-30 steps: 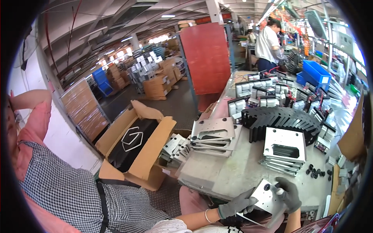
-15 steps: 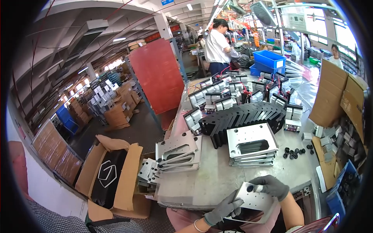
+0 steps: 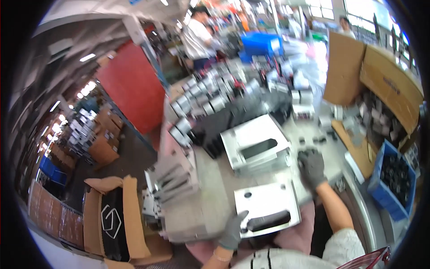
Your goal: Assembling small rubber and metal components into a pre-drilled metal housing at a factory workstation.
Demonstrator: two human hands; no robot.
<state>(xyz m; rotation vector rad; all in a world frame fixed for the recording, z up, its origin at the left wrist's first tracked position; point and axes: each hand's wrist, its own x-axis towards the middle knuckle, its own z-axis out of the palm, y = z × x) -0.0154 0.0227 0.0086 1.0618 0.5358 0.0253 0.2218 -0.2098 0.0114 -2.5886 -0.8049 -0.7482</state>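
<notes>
A silvery metal plate [image 3: 264,201] with a long slot and small round holes lies tilted over my lap, at the table's front edge. My left hand [image 3: 232,229], in a grey glove, grips its lower left corner. My right hand [image 3: 311,167], gloved too, is over the table's right part, apart from the plate; blur hides how its fingers stand. Just beyond it are several small black round caps [image 3: 319,140]. A stack of similar plates [image 3: 255,130] stands ahead of the held plate, and another plate stack [image 3: 172,175] is to the left.
Behind the stacks run a row of black brackets [image 3: 242,114] and many silvery assemblies [image 3: 210,101]. At right are a blue bin [image 3: 374,190] of black parts and an opened cardboard box [image 3: 342,67]. A carton [image 3: 134,215] stands at lower left. Another person [image 3: 195,38] works at the far end.
My right hand has let go of the plate and moved up and right toward the black caps. My left hand still holds the plate, now turned flatter. The whole view has swung right.
</notes>
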